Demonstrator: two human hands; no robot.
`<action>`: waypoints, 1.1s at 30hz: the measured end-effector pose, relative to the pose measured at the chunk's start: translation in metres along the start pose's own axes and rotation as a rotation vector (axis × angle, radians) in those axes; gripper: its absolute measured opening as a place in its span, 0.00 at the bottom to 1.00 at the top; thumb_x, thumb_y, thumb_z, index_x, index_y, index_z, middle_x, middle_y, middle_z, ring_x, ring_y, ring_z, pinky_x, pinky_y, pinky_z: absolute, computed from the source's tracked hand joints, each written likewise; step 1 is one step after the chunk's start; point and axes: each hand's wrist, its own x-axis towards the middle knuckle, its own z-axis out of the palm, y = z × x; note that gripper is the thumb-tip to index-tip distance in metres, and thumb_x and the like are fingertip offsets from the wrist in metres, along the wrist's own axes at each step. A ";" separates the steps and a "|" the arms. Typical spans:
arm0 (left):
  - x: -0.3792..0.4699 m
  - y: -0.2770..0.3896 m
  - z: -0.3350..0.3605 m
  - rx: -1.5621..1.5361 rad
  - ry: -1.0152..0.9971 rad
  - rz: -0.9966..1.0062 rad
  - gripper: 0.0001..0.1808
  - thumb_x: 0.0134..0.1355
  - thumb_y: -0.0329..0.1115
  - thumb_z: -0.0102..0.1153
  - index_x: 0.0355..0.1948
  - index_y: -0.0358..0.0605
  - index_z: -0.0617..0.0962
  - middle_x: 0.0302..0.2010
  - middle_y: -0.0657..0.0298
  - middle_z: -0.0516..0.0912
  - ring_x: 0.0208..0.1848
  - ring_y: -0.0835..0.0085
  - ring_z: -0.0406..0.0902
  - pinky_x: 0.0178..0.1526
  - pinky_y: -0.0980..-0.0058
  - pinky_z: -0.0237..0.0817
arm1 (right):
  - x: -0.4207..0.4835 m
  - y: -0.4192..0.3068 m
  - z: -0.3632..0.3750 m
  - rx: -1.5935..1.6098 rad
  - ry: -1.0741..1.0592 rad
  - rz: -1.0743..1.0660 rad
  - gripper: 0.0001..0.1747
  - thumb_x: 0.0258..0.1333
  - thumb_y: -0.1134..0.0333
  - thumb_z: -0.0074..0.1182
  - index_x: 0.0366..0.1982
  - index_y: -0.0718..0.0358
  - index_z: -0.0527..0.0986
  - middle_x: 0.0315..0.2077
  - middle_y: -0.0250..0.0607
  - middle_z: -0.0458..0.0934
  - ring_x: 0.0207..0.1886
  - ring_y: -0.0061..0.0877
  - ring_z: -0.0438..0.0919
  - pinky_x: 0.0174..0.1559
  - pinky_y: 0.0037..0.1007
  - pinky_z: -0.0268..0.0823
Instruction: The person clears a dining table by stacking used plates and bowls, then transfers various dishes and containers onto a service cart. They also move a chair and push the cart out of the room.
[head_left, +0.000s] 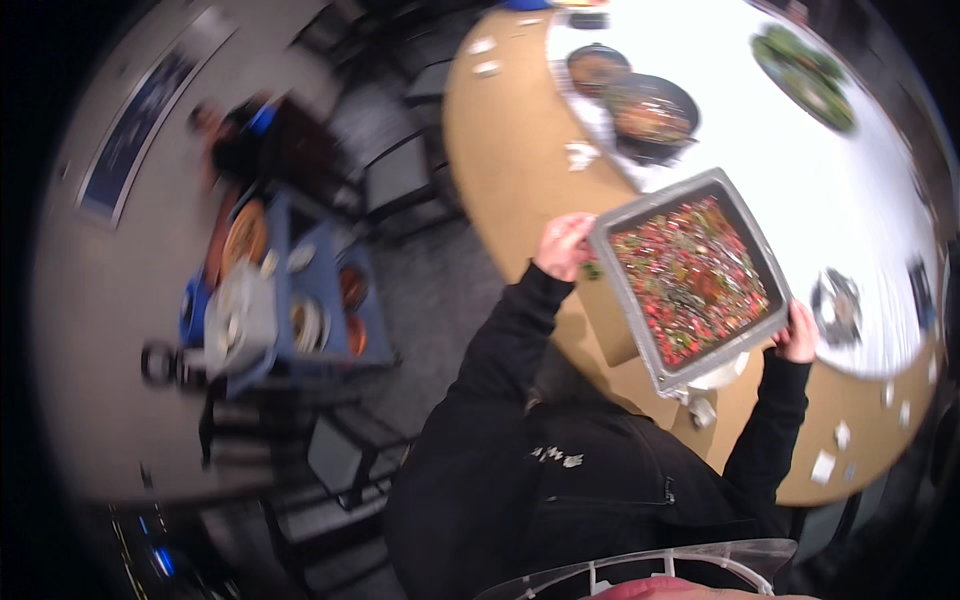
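A rectangular grey metal pan (701, 180) is held up in front of me, tilted, above the near edge of a round table. Chopped red and green peppers (690, 277) in glossy liquid fill it. My left hand (564, 246) grips its left corner. On the opposite side, my right hand (798, 334) has hold of the lower right corner. Beneath the pan, a white dish (726, 373) and a crumpled tissue (702, 412) partly show on the table. A tan box-like shape (609, 326) beside the pan is mostly covered.
The tan table (502, 172) carries a white-covered centre (795, 195). On it are a dark bowl of food (652, 116), a plate of greens (806, 79) and a foil-like dish (838, 307). Left stand a blue-grey cart (382, 322) with dishes, chairs (397, 176) and another person (236, 142).
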 end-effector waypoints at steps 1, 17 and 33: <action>-0.020 0.013 -0.026 -0.024 0.017 0.060 0.12 0.63 0.35 0.48 0.40 0.36 0.76 0.29 0.63 0.80 0.26 0.79 0.77 0.28 0.81 0.69 | -0.003 0.006 0.025 0.020 -0.080 0.085 0.10 0.59 0.65 0.48 0.36 0.64 0.73 0.17 0.25 0.69 0.12 0.10 0.56 0.16 0.14 0.55; -0.331 0.185 -0.366 0.012 0.917 0.523 0.13 0.61 0.36 0.52 0.40 0.37 0.76 0.29 0.65 0.78 0.22 0.79 0.73 0.24 0.78 0.66 | -0.086 0.205 0.561 -0.179 -0.792 0.368 0.08 0.55 0.65 0.51 0.32 0.62 0.74 0.15 0.24 0.67 0.13 0.11 0.59 0.15 0.16 0.56; -0.360 0.358 -0.625 0.049 1.411 0.713 0.13 0.60 0.32 0.52 0.42 0.33 0.76 0.27 0.64 0.79 0.19 0.79 0.72 0.22 0.80 0.65 | -0.127 0.329 1.014 -0.257 -1.335 0.422 0.12 0.58 0.63 0.49 0.36 0.66 0.72 0.15 0.27 0.66 0.13 0.13 0.62 0.16 0.20 0.64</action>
